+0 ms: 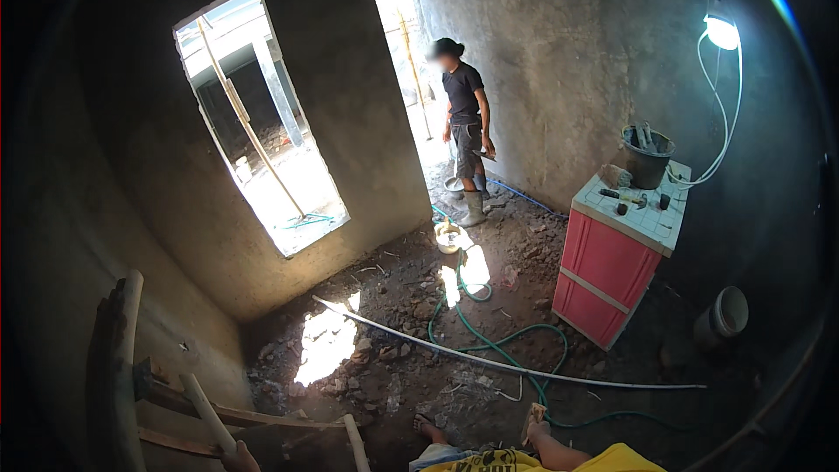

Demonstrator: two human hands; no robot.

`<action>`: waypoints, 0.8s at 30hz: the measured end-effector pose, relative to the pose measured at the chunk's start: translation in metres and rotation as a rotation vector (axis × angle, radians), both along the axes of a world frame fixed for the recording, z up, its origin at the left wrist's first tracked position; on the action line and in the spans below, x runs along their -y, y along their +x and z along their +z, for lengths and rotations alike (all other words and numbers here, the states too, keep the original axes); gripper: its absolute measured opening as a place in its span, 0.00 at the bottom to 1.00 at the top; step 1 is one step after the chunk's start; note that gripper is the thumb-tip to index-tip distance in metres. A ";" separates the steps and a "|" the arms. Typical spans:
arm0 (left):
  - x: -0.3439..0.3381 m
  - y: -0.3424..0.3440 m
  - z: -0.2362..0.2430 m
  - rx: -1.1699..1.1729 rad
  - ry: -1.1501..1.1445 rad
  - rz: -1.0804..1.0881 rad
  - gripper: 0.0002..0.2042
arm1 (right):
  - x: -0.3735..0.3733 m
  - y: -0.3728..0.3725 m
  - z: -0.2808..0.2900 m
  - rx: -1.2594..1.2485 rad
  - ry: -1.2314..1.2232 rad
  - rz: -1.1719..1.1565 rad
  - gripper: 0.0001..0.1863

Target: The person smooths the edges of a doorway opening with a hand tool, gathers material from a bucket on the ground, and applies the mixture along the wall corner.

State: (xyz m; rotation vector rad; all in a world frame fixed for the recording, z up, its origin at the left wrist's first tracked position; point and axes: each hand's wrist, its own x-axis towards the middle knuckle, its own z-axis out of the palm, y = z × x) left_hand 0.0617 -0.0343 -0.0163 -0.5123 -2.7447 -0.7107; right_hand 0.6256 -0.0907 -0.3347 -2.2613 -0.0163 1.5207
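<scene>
At the lower left edge, my left hand (240,458) closes round the near end of a pale round wooden pole (208,413). This pole stands against a rough wooden frame (262,415) of poles and planks. Low in the middle, my right hand (547,441) is beside my yellow shirt (616,459). It is closed on a small light-brown wooden piece (530,422), whose exact kind I cannot make out. A sandalled foot (428,428) shows on the rubble floor.
Another person (465,114) stands in the doorway, holding a flat tool. A green hose (498,345) and a long white pipe (524,358) cross the rubble. A pink cabinet (603,267) bears a black bucket (648,162) and a hammer (622,197). Nearby are a pale bucket (722,313) and lit bulb (723,32).
</scene>
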 end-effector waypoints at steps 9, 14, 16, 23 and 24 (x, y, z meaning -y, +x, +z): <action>-0.002 0.005 0.006 0.073 -0.006 -0.007 0.27 | 0.003 -0.005 0.012 0.137 0.111 -0.015 0.31; 0.002 -0.006 -0.002 0.052 -0.001 -0.027 0.28 | 0.002 -0.007 0.029 0.043 0.082 -0.046 0.32; 0.003 -0.006 -0.002 0.005 -0.031 -0.057 0.28 | 0.003 -0.006 0.005 0.100 0.063 -0.038 0.32; 0.003 -0.006 -0.004 0.029 0.043 -0.098 0.27 | 0.008 -0.001 -0.033 0.128 0.085 -0.018 0.32; 0.001 -0.004 -0.003 0.029 0.036 -0.074 0.27 | 0.008 0.001 -0.039 0.126 0.082 -0.020 0.32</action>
